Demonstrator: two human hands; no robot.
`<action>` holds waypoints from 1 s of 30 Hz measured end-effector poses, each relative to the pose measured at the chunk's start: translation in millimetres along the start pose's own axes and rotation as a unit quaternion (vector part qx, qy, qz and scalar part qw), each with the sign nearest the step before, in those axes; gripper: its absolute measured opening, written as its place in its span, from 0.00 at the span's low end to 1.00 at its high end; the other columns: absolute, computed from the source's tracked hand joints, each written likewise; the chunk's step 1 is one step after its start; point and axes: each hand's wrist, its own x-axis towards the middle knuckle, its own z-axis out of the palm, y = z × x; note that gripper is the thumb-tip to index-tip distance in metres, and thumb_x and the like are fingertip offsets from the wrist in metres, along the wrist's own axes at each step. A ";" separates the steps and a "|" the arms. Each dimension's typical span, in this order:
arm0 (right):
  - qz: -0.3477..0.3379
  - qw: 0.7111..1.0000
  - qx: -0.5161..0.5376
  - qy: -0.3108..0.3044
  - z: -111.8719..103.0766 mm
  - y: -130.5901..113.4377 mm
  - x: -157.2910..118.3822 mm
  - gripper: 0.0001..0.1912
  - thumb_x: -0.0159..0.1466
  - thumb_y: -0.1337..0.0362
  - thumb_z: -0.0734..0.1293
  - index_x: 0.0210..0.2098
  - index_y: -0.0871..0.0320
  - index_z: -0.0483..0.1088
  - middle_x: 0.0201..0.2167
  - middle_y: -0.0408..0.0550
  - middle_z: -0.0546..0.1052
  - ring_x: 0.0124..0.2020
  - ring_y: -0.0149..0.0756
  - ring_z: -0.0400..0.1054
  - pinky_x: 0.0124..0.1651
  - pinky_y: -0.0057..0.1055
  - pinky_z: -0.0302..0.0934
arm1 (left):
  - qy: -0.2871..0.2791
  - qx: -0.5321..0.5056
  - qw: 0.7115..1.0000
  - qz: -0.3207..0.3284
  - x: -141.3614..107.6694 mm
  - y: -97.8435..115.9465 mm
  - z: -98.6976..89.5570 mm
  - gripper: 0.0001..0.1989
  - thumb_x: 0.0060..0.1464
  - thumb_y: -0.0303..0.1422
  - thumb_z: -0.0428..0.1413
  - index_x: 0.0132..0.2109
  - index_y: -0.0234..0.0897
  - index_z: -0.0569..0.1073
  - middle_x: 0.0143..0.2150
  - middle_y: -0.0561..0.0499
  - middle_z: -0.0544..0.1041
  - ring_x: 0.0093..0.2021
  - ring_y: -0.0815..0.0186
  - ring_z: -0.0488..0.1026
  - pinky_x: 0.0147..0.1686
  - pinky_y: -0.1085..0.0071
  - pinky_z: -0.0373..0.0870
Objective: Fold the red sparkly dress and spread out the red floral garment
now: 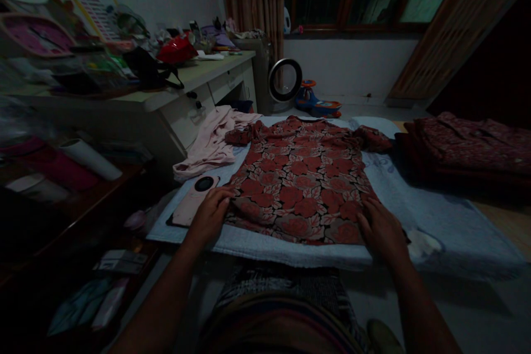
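Observation:
A short-sleeved shirt [298,177] with red roses and pale leaves on a dark ground lies spread out flat, its hem toward me and its collar at the far side. My left hand [212,213] is closed on the shirt's edge near the lower left corner. At the lower right corner, my right hand [384,229] has its fingers and thumb closed on the opposite edge. Beside my left hand lies a pink phone-like object [193,202] with a round black disc. Under the shirt is a light blue padded cover [431,215].
A crumpled pale pink garment [211,141] lies left of the shirt. Folded dark red clothes [473,144] are stacked at the right. A cluttered desk [199,74] stands at the left, with a front-loading washing machine [271,80] and a blue ride-on toy [313,102] beyond.

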 end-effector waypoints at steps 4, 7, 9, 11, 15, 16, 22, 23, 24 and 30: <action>-0.003 1.000 0.005 0.005 -0.3 0.0 0.1 0.24 0.69 0.57 0.56 0.57 0.65 0.68 0.59 0.62 0.71 0.61 0.51 0.64 0.62 0.48 0.59 | 0.007 -0.023 0.998 -0.066 0.4 -3.3 0.0 0.11 0.54 0.36 0.49 0.40 0.38 0.73 0.45 0.47 0.72 0.46 0.59 0.73 0.50 0.60 0.71; 0.000 1.000 0.008 0.004 -0.2 -0.1 -0.3 0.24 0.69 0.57 0.57 0.57 0.65 0.68 0.59 0.62 0.70 0.61 0.51 0.63 0.62 0.48 0.58 | 0.001 0.042 0.998 -0.057 0.6 -8.8 -2.9 0.11 0.51 0.31 0.49 0.41 0.38 0.73 0.46 0.48 0.73 0.49 0.58 0.72 0.55 0.60 0.68; 0.004 1.000 0.006 0.002 0.0 -0.2 -0.7 0.24 0.69 0.57 0.57 0.58 0.64 0.68 0.60 0.62 0.70 0.61 0.51 0.63 0.62 0.48 0.58 | -0.039 0.102 0.993 -0.049 0.0 -11.6 -5.1 0.14 0.49 0.27 0.49 0.43 0.38 0.74 0.47 0.47 0.72 0.52 0.58 0.71 0.57 0.60 0.66; 0.005 1.000 0.003 0.000 0.6 0.0 -0.9 0.24 0.69 0.57 0.57 0.58 0.64 0.67 0.59 0.62 0.70 0.61 0.51 0.63 0.62 0.48 0.58 | -0.093 0.169 0.980 -0.055 -1.6 -12.0 -6.7 0.18 0.48 0.24 0.49 0.46 0.38 0.73 0.49 0.46 0.72 0.54 0.58 0.71 0.56 0.61 0.66; -0.001 1.000 0.000 0.002 3.1 2.5 -0.2 0.24 0.69 0.57 0.57 0.57 0.65 0.67 0.59 0.62 0.70 0.61 0.51 0.63 0.62 0.48 0.58 | -0.100 0.311 0.942 -0.078 -5.8 -2.0 -6.2 0.22 0.52 0.25 0.51 0.54 0.40 0.72 0.56 0.43 0.68 0.49 0.56 0.73 0.48 0.61 0.71; -0.004 1.000 0.002 0.003 3.2 3.2 0.1 0.23 0.69 0.57 0.57 0.57 0.65 0.68 0.59 0.62 0.70 0.60 0.51 0.64 0.61 0.47 0.58 | -0.070 0.342 0.935 -0.066 -6.4 2.8 -4.6 0.22 0.53 0.25 0.51 0.56 0.40 0.71 0.58 0.41 0.67 0.49 0.54 0.72 0.46 0.59 0.71; -0.032 0.996 0.041 0.070 -19.0 -17.6 -2.4 0.15 0.67 0.60 0.61 0.49 0.59 0.71 0.52 0.58 0.73 0.54 0.52 0.65 0.55 0.50 0.59 | -0.078 0.246 0.952 0.165 -12.6 44.0 30.8 0.12 0.56 0.23 0.52 0.44 0.38 0.75 0.47 0.45 0.74 0.48 0.56 0.69 0.50 0.59 0.69; -0.049 0.995 0.055 0.070 -26.2 -28.3 -4.2 0.12 0.66 0.61 0.62 0.46 0.57 0.73 0.48 0.56 0.74 0.51 0.51 0.65 0.53 0.49 0.60 | -0.122 0.206 0.951 0.196 -15.1 50.7 39.9 0.11 0.57 0.23 0.51 0.43 0.38 0.75 0.44 0.46 0.75 0.45 0.59 0.70 0.47 0.62 0.69; -0.084 0.992 0.080 0.040 -33.1 -40.9 -6.4 0.09 0.66 0.63 0.63 0.42 0.56 0.73 0.44 0.54 0.74 0.47 0.48 0.66 0.50 0.45 0.60 | -0.156 0.177 0.949 0.211 -17.7 56.7 49.0 0.10 0.58 0.23 0.51 0.42 0.38 0.75 0.42 0.47 0.75 0.44 0.60 0.70 0.46 0.63 0.70; -0.176 0.950 0.228 -0.123 -43.9 -113.2 -18.7 0.05 0.65 0.69 0.65 0.38 0.55 0.73 0.37 0.48 0.72 0.42 0.40 0.64 0.44 0.34 0.60 | -0.216 0.104 0.943 0.229 -25.7 71.6 81.4 0.11 0.58 0.27 0.57 0.47 0.40 0.77 0.47 0.47 0.74 0.49 0.60 0.69 0.49 0.63 0.69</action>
